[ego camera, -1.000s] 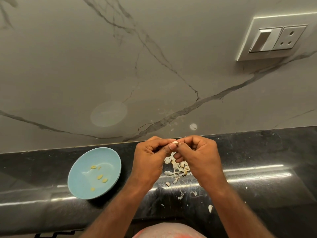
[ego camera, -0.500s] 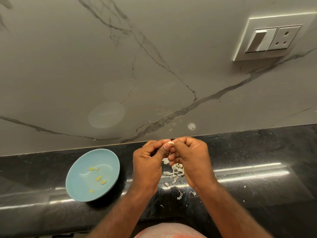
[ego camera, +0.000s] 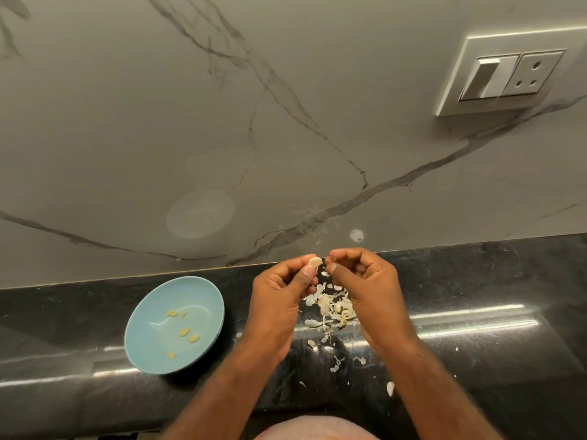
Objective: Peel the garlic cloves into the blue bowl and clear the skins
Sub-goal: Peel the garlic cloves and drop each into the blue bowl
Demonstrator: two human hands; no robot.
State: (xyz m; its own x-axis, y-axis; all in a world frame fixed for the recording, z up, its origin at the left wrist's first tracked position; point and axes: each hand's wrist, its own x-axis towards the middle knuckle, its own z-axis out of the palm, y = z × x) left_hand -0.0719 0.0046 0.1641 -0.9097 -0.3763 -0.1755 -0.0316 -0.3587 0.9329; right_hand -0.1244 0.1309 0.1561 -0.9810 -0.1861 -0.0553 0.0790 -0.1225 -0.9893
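Note:
My left hand (ego camera: 281,300) pinches a pale garlic clove (ego camera: 315,262) between thumb and forefinger, above the black counter. My right hand (ego camera: 370,290) hovers right beside it, thumb and forefinger tips pinched together close to the clove; whether they hold a scrap of skin cannot be seen. Under both hands lies a heap of white garlic skins (ego camera: 332,308). To the left stands the blue bowl (ego camera: 209,300) with several peeled yellowish cloves (ego camera: 184,331) inside.
Loose skin flakes (ego camera: 390,388) are scattered over the black counter (ego camera: 476,312) toward its front edge. A grey marble backsplash rises behind, with a switch and socket plate (ego camera: 511,74) at the upper right.
My hands have drawn slightly apart. The clove now shows bare at my left fingertips, where before both hands were closed together around it.

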